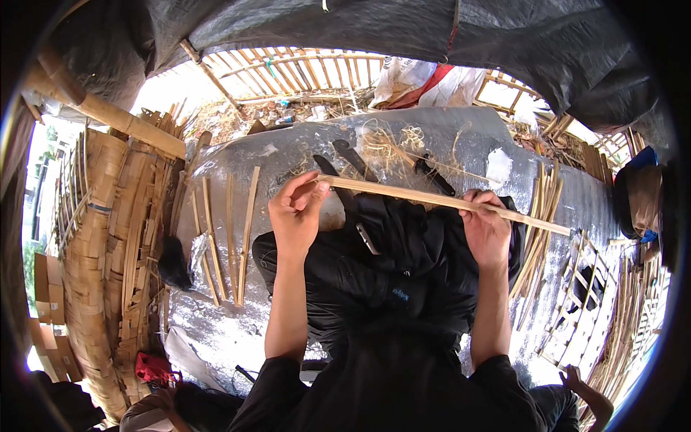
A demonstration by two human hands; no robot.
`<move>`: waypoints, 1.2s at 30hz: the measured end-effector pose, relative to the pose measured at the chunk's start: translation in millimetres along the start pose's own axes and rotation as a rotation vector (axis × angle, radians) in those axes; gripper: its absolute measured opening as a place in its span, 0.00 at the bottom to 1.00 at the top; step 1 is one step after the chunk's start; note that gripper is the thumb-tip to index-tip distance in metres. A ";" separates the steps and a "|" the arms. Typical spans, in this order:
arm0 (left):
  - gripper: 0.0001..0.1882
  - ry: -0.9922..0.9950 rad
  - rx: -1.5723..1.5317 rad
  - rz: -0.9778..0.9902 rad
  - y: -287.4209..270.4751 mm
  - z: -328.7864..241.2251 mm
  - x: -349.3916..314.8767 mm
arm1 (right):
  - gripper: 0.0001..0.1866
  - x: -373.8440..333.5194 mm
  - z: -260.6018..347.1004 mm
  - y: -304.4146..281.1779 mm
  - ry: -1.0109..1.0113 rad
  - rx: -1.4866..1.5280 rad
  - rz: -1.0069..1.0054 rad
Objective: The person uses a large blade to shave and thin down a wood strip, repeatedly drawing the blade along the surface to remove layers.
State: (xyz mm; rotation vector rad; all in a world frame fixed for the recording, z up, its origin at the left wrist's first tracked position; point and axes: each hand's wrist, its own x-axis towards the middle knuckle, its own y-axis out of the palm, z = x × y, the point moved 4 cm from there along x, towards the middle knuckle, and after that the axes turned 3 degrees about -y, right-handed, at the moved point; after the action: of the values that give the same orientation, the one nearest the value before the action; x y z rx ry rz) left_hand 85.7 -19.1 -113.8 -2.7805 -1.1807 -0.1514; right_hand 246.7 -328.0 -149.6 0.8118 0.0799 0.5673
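Observation:
A long, pale bamboo strip (410, 191) stretches across in front of me above my lap, its right end slanting slightly lower. My left hand (295, 214) pinches its left end between thumb and fingers. Toward the other end, my right hand (488, 225) grips the strip, and a length sticks out past the fingers. Beyond the strip, a dark-bladed knife (353, 158) and another tool with a black handle (435, 176) lie on the silvery ground sheet (288, 144). Curly bamboo shavings (389, 144) are heaped beside them.
Several bamboo strips (249, 234) lie spaced apart on the left; a bundle of strips (538, 234) is at my right. Woven bamboo panels (108, 252) stand far left. A bamboo lattice (579, 302) lies right, near another person's hand (574, 379). Black sheeting (360, 32) hangs overhead.

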 end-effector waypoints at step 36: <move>0.12 -0.427 -0.458 -0.204 -34.9 74.9 -32.7 | 0.12 3.5 -52.8 21.5 0.094 -0.040 0.039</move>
State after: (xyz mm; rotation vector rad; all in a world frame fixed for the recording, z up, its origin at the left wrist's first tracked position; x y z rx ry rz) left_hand 41.3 -7.3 -189.8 -3.1806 -1.7222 0.1925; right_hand 225.4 -279.3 -170.5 0.7494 0.1390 0.6417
